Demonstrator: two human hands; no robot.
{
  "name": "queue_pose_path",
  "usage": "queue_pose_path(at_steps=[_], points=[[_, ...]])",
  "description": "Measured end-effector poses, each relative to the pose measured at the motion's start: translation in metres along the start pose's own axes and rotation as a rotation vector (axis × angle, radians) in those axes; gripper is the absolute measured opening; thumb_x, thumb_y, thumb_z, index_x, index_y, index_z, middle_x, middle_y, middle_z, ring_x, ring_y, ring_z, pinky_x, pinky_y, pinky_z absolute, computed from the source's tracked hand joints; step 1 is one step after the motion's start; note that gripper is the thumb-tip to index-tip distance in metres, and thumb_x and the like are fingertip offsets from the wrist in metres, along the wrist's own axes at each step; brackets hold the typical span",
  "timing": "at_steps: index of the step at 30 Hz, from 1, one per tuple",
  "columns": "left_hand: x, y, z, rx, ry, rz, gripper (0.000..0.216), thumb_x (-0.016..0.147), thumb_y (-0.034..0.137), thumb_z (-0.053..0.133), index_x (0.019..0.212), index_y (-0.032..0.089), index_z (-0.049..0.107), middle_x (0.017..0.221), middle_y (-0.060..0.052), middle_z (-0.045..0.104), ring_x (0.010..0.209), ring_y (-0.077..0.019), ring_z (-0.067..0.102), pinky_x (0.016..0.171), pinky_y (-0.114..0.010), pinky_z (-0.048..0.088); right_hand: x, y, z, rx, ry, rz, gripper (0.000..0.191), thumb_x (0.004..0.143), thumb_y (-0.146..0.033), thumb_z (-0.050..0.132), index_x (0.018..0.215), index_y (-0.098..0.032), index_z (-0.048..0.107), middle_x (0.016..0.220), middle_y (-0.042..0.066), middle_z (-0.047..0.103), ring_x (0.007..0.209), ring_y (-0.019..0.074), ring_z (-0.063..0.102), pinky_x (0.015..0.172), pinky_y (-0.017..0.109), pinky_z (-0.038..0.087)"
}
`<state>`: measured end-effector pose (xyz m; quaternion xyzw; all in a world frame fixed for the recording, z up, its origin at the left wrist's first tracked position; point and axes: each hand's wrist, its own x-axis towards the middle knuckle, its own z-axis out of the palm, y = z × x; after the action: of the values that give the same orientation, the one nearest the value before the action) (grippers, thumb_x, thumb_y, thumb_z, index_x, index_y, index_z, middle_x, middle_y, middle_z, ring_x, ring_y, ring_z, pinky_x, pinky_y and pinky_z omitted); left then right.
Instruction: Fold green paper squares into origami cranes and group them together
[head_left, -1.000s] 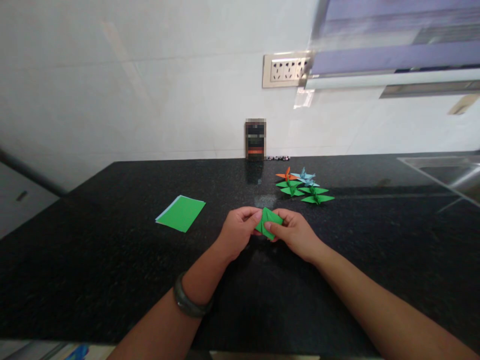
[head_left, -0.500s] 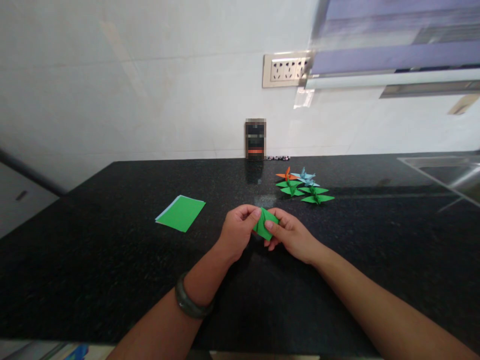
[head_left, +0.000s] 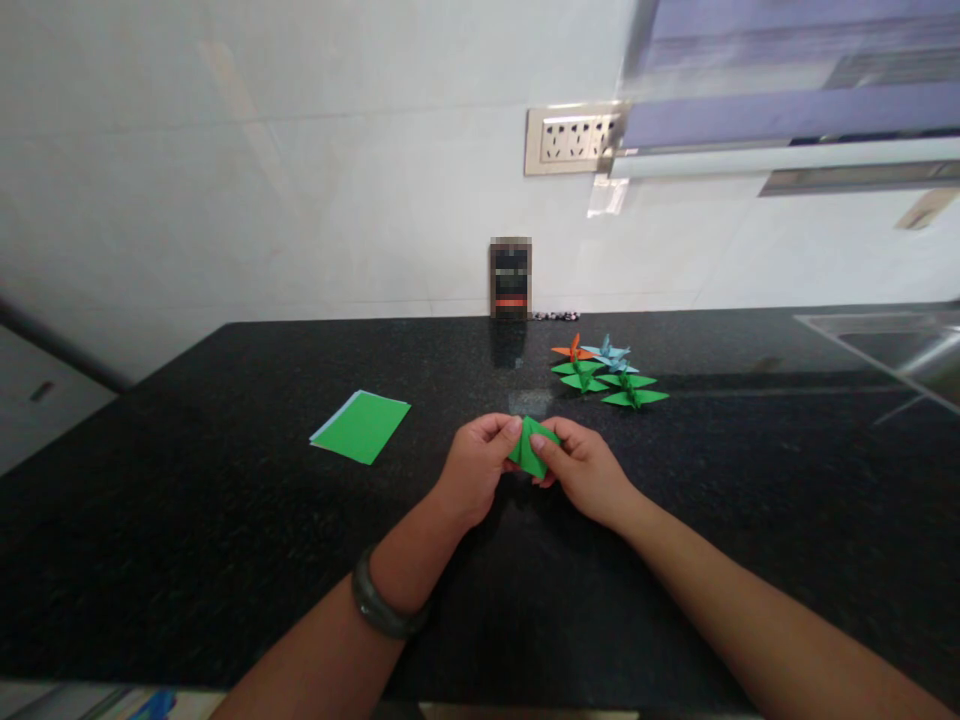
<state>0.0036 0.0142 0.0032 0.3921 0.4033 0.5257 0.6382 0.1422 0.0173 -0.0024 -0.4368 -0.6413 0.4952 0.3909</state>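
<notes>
A small folded piece of green origami paper (head_left: 531, 458) is held up between both hands over the dark countertop. My left hand (head_left: 480, 460) pinches its left edge, thumb on top. My right hand (head_left: 589, 465) grips the right side, its thumb lying flat on the near face and the other fingers behind. A crease runs down the middle of the paper. The fingertips behind it are partly hidden. Beyond my right hand sit several folded paper cranes: green ones (head_left: 634, 397), an orange one (head_left: 575, 350) and light blue paper (head_left: 611, 353).
To the left lies a stack of square paper (head_left: 364, 428), green on top with light blue showing below. A dark phone-like object (head_left: 511, 280) leans on the wall, a beaded strap (head_left: 557, 316) beside it. A sink (head_left: 900, 345) is at the right of the black countertop (head_left: 225, 520).
The folded green paper has turned slightly, and more of its left flap shows beside the crease. Both hands shifted only a little. The cranes and the stack stayed put.
</notes>
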Motion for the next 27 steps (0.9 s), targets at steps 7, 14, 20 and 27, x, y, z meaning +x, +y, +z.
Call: queue_pose_path(at_steps=[7,14,20,27], points=[[-0.002,-0.002,0.004,-0.094,-0.053,-0.023,0.027,0.067,0.037,0.068,0.069,0.012,0.056,0.060,0.001,0.056,0.052,-0.0098,0.051,0.050,-0.025,0.045,-0.001,-0.002,0.000,-0.015,0.022,-0.009,0.029,0.082,-0.044,0.048,0.070,-0.018,0.051,0.053,-0.002,0.053,0.046,0.0106,0.050,0.046,0.023,0.041],[-0.002,-0.006,0.005,-0.027,-0.023,0.031,0.026,0.071,0.038,0.064,0.073,0.013,0.058,0.061,0.001,0.055,0.053,-0.0098,0.050,0.049,-0.025,0.044,-0.001,0.000,0.000,-0.043,0.037,-0.034,0.030,0.082,-0.045,0.049,0.069,-0.018,0.053,0.052,-0.002,0.053,0.047,0.0108,0.050,0.046,0.023,0.040],[-0.002,-0.011,0.005,0.018,-0.026,0.091,0.028,0.076,0.040,0.059,0.073,0.013,0.057,0.060,0.002,0.052,0.052,-0.0081,0.047,0.049,-0.021,0.038,-0.001,0.000,0.002,-0.003,0.067,-0.001,0.030,0.081,-0.046,0.048,0.072,-0.018,0.053,0.052,-0.002,0.053,0.046,0.0112,0.049,0.045,0.023,0.041],[-0.002,-0.014,0.005,0.047,-0.006,0.106,0.026,0.076,0.039,0.059,0.072,0.014,0.056,0.058,0.003,0.050,0.051,-0.0077,0.045,0.050,-0.022,0.036,-0.002,-0.002,0.003,-0.004,0.073,-0.008,0.032,0.082,-0.047,0.047,0.068,-0.018,0.052,0.052,-0.002,0.051,0.046,0.0107,0.047,0.045,0.023,0.040]])
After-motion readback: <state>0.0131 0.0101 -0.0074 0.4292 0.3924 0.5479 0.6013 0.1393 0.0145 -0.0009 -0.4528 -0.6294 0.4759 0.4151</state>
